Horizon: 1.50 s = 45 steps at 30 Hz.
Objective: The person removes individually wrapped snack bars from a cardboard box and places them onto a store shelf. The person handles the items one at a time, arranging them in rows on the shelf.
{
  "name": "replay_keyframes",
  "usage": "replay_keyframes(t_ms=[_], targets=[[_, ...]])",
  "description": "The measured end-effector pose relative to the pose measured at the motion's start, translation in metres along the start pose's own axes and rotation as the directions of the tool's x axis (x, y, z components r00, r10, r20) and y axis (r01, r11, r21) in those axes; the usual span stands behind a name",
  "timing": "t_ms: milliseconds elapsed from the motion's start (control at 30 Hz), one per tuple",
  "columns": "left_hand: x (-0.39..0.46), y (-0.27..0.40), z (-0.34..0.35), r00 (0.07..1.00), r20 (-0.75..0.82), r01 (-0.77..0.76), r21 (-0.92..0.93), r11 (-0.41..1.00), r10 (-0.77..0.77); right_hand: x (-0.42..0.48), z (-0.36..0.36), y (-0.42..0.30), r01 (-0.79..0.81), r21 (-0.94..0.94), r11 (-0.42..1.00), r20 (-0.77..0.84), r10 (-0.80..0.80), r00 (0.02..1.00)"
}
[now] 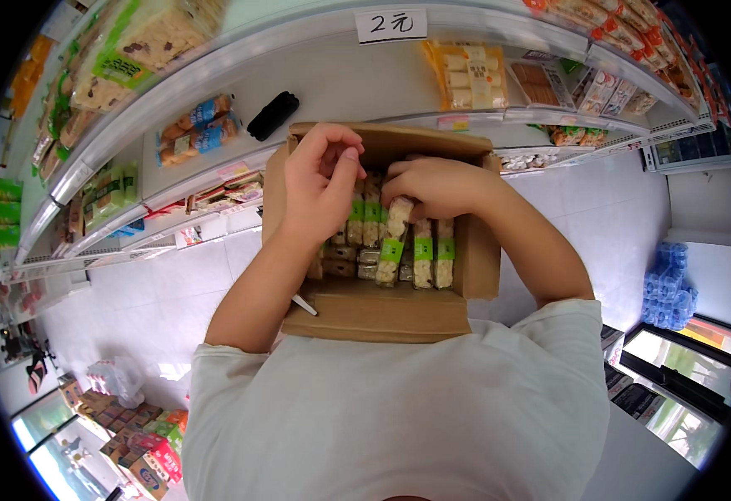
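Observation:
An open cardboard box (375,313) stands right in front of my torso, its near flap folded out towards me. Inside lie several clear-wrapped pastry bars with green labels, some upright and some flat. My right hand (437,185) reaches in over the right side and grips the top end of one wrapped pastry bar (393,244), which leans above the others. Another wrapped bar (424,257) stands just right of it. Over the box's left side, my left hand (325,178) is raised with loosely curled fingers and nothing visible in them.
Beyond the box is a white store shelf (353,81) with a handwritten sign (392,25). On it are a black object (273,116), packaged buns (196,128) and a yellow pack of rolls (475,75). Stacked cartons (134,438) occupy the lower left; blue bottle packs (669,288) stand right.

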<state>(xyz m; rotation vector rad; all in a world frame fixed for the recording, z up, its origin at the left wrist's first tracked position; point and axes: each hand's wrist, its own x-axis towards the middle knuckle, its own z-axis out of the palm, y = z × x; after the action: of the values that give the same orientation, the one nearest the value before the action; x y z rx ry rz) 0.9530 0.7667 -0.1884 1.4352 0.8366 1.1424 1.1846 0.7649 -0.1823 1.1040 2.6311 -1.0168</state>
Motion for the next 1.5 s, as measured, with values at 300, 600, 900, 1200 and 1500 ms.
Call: replay_keyframes(t_ms=[300, 600, 900, 1200, 1500], targets=[[-0.001, 0.006, -0.005, 0.977, 0.05, -0.174, -0.363, 0.915, 0.206, -0.081, -0.061, -0.039, 0.214, 0.474, 0.854, -0.662, 0.186, 0.726], [-0.003, 0.035, -0.003, 0.995, -0.073, 0.054, -0.203, 0.978, -0.07, -0.029, -0.01, -0.06, 0.077, 0.212, 0.974, -0.928, 0.175, 0.33], [-0.005, 0.041, -0.029, 0.908, -0.141, -0.4, -0.007, 0.916, 0.395, -0.018, -0.019, -0.069, 0.43, 0.549, 0.717, -0.823, 0.374, 0.427], [0.006, 0.059, -0.068, 0.661, 0.033, -0.742, 0.177, 0.646, 0.75, -0.005, -0.116, -0.133, 0.058, -0.448, 0.892, -0.647, -0.369, 0.667], [-0.013, 0.011, -0.059, 0.944, 0.174, -0.309, 0.172, 0.935, 0.28, 0.016, -0.232, -0.092, -0.327, -0.404, 0.855, -0.878, -0.262, 0.4]])
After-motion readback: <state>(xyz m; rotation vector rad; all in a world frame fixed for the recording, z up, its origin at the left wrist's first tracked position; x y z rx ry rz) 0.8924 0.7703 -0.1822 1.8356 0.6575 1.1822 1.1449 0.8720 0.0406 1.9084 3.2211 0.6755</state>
